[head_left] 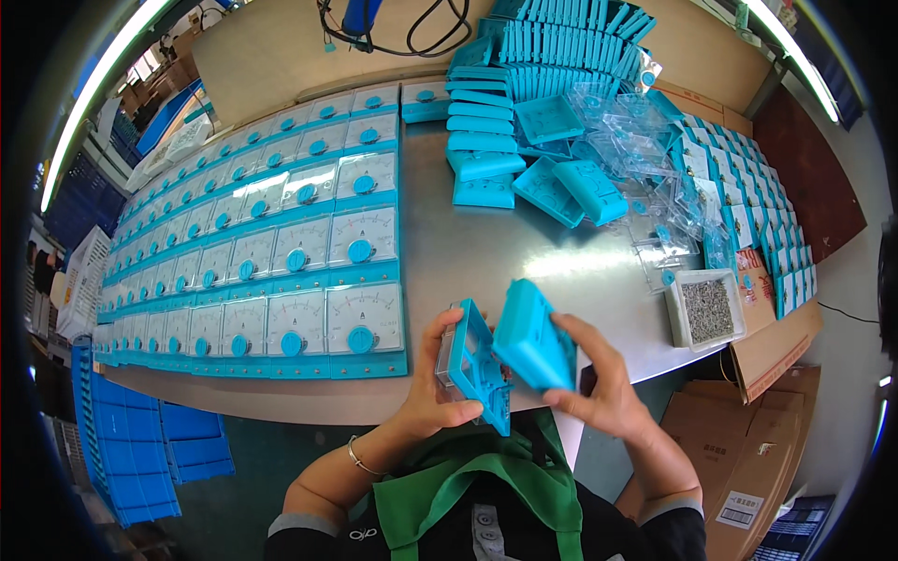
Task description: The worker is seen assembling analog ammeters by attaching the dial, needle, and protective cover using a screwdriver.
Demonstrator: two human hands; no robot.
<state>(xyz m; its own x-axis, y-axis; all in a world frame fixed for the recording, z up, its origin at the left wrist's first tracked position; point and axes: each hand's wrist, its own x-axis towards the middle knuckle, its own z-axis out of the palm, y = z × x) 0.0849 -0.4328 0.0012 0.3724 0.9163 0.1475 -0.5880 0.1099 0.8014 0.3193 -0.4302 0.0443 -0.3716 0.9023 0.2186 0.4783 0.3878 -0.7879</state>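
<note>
My left hand (433,383) is closed on a teal meter unit (479,366) with a clear front cover, tilted so that its inner side turns to the right. In my right hand (603,381) is a teal back cover (533,335), a deep box-like shell gripped by its right side and lower edge. The two parts are close together above the table's front edge; whether they touch is hard to tell. To the left stand rows of assembled teal panel meters (362,318) with white dials and round teal knobs.
Stacked teal shells (482,122) and loose ones (594,192) lie at the back, beside a heap of clear covers (645,159). A white tray of small metal parts (708,311) sits right, near rows of dial assemblies (748,187). Cardboard boxes (720,449) and blue crates (131,439) stand below.
</note>
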